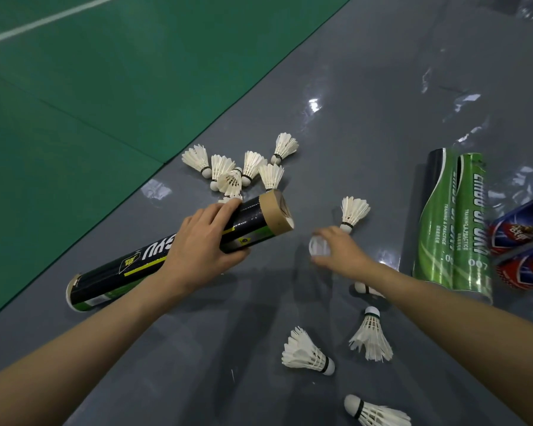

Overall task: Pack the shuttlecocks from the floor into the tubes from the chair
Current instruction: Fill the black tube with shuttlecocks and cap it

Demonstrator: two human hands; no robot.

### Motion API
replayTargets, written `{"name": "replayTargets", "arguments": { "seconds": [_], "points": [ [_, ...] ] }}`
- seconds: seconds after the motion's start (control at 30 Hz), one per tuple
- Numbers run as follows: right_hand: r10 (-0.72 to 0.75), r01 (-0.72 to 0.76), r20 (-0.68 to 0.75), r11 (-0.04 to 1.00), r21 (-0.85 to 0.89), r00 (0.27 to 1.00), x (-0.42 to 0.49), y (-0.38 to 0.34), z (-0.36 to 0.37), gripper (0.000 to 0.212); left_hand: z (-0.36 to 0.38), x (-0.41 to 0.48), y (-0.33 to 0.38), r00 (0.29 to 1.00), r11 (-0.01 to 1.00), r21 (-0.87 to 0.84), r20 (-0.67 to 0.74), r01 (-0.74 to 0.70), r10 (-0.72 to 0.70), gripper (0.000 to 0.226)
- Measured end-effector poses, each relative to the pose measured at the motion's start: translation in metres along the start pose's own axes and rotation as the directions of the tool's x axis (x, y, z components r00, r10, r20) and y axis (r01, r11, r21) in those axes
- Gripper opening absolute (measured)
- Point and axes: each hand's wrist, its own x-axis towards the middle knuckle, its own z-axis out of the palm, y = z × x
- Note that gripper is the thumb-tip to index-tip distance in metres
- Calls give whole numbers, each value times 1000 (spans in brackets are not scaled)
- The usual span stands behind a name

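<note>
Steadying the black tube point(154, 256), the left hand point(197, 241) wrapped its grip around the barrel, open mouth turned rightward, presumably to receive shuttlecocks. A cluster of shuttlecocks point(228, 170) lay on the floor point(197, 348) just beyond that mouth. Right of the mouth, the right hand point(339, 250) pinched a white shuttlecock point(319, 245) in its curled grip, near enough to feed in. Green tubes point(456, 229) lay farther right of the black tube, probably awaiting filling.
</note>
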Motion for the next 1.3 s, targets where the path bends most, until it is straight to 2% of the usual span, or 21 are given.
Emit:
{"name": "replayTargets", "arguments": {
  "seconds": [0.03,0.1,0.17,0.23,0.3,0.37,0.43,0.57,0.73,0.9,1.1,1.3],
  "points": [
    [0,19,-102,983,181,995,3,-12,-16,53,-3,1,-1,1000,1000,-6,-13,15,-15,81],
    [-6,140,-247,837,529,969,4,-44,-55,40,-7,3,-1,999,999,-18,-41,31,-32,81],
    [-84,303,-335,668,680,938,-7,-82,-89,31,-14,5,1,997,999,-32,-70,41,-43,80],
    [-219,422,-367,596,684,904,-26,-113,-103,30,-22,6,3,995,996,-68,-86,51,-57,80],
    [-346,479,-331,627,615,878,-41,-133,-99,30,-31,6,9,992,990,-129,-108,49,-63,81],
    [-395,495,-300,664,561,869,-52,-146,-91,30,-39,4,18,991,981,-191,-121,41,-65,81],
    [-420,536,-333,670,514,844,-57,-153,-89,34,-43,1,23,990,972,-232,-124,42,-73,81],
    [-486,593,-345,707,386,803,-69,-154,-80,43,-48,-11,21,993,979,-203,-111,27,-50,81],
    [-379,527,-394,750,399,838,-83,-160,-64,60,-55,-16,21,991,995,-94,-136,-24,11,80],
    [-223,413,-404,775,479,887,-86,-173,-66,52,-62,-11,25,983,998,-38,-179,-41,34,79],
    [-74,313,-360,675,668,930,-89,-179,-65,45,-61,-10,26,988,999,-31,-151,-13,9,80],
    [-21,319,-369,552,771,929,-79,-172,-52,48,-60,-11,28,992,1000,-28,-122,3,-6,81]
  ]
}}
